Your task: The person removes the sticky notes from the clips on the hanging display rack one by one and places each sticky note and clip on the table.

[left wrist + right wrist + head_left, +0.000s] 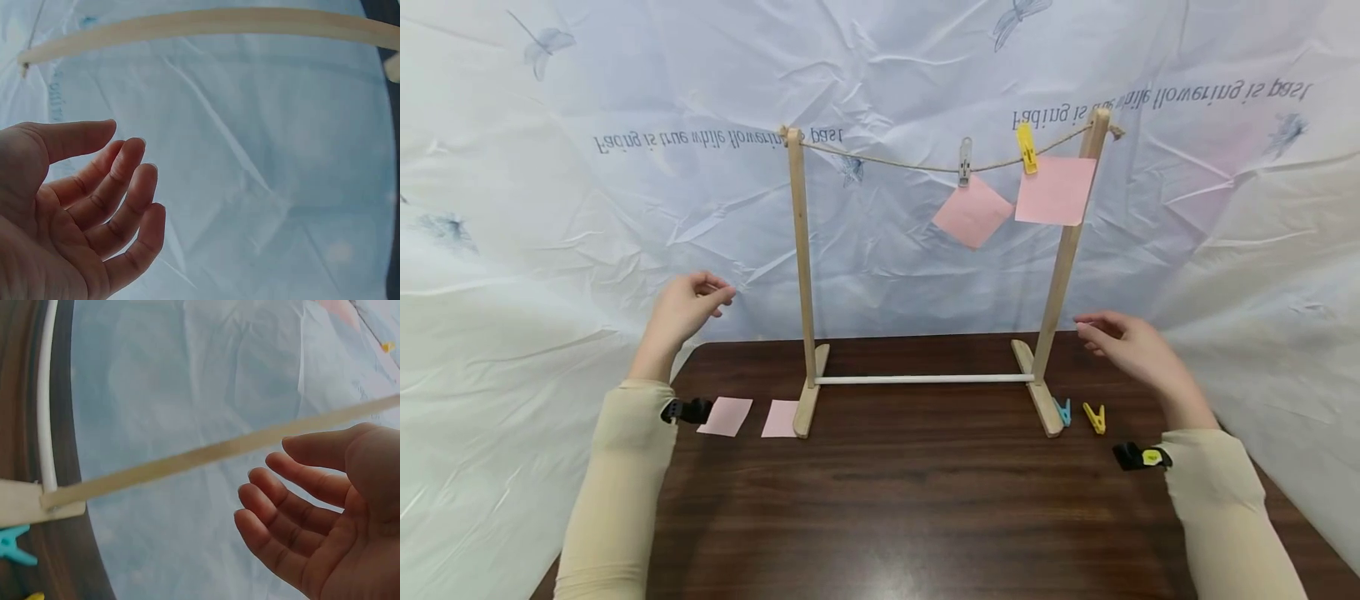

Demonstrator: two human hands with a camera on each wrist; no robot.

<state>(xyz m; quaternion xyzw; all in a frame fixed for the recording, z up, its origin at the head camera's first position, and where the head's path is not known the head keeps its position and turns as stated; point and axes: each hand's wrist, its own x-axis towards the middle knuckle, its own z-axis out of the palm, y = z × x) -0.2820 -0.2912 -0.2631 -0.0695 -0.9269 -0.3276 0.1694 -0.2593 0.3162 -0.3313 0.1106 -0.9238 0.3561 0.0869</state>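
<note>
My left hand (688, 304) hovers in the air left of the wooden frame (802, 250), its fingers loosely bent around nothing. On the other side, my right hand (1123, 342) floats beside the right post, also holding nothing; the right wrist view shows its relaxed fingers (275, 512). A string (880, 159) sags between the two posts. From it hang two pink paper squares: one (973, 215) tilted cornerwise under a grey clothespin (965, 162), the other (1054, 192) nearly level under a yellow clothespin (1027, 148) by the right post.
Two pink squares lie on the brown table (895, 500), one (726, 416) near my left wrist, another (779, 419) by the frame's left foot. A blue clothespin (1063, 412) and a yellow one (1095, 418) lie near the right foot. A white rod (925, 379) joins the feet.
</note>
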